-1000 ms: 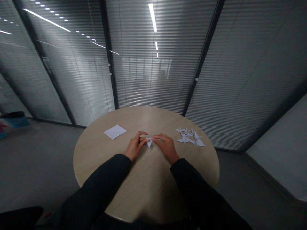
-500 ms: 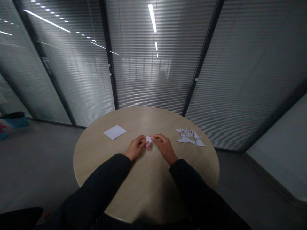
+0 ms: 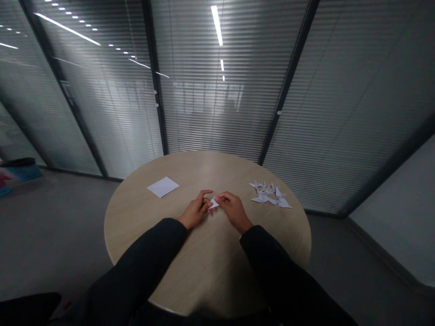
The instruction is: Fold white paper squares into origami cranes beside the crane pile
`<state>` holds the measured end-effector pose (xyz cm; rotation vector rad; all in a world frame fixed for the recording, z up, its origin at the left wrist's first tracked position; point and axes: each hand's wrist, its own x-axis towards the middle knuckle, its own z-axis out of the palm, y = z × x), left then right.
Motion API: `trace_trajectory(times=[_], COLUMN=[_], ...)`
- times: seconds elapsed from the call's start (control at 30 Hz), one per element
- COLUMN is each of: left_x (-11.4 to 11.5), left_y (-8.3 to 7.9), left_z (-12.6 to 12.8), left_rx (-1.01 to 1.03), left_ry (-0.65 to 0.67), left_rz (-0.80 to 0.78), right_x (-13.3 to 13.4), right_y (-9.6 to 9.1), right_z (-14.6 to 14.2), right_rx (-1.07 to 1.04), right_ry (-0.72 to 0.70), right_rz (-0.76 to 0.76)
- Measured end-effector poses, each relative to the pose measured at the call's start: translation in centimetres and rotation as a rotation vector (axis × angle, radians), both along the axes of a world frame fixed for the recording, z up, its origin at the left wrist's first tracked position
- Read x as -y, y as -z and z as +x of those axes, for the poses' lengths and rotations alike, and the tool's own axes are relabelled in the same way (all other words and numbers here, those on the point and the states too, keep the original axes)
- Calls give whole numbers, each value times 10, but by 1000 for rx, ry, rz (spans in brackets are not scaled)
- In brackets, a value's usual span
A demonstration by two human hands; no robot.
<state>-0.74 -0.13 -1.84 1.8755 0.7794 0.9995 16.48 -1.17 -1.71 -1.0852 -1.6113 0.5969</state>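
Observation:
A small folded piece of white paper (image 3: 214,203) is between my two hands over the middle of the round table. My left hand (image 3: 197,209) has its thumb and lower fingers at the paper's left side, while its index finger is raised and bent above. From the right, my right hand (image 3: 234,209) pinches the paper between thumb and fingers. The finer folds are too small to make out. Several folded paper cranes (image 3: 268,194) lie in a cluster to the right of my right hand. To the left lies a flat stack or sheet of white paper (image 3: 163,187).
The round wooden table (image 3: 136,231) stands close to a glass partition with blinds (image 3: 210,122). On the floor at far left is a blue bin-like container (image 3: 23,170). A pale wall (image 3: 401,203) rises at the right.
My left index finger has lifted off the paper. The folded paper has turned and shifted slightly right, and my right fingers now cover more of it.

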Motion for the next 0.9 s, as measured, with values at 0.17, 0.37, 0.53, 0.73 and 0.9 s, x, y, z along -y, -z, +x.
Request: trace_trajectory(times=[0.17, 0.37, 0.53, 0.73, 0.9], left_x=[0, -4, -7, -6, -6], left_y=[0, 1, 1, -4, -6], left_z=[4, 8, 6, 0, -3], left_rx=[156, 184, 160, 132, 97], left_ry=[-14, -6, -22, -29, -102], left_rz=[-179, -234, -258, -313, -215], right_x=[0, 1, 3, 2, -1], right_y=[-1, 0, 0, 1, 3], right_z=[1, -5, -9, -4, -2], right_rx=[0, 1, 26, 80, -4], right_ry=[59, 63, 44, -5, -47], right_rz=[44, 53, 79, 32, -57])
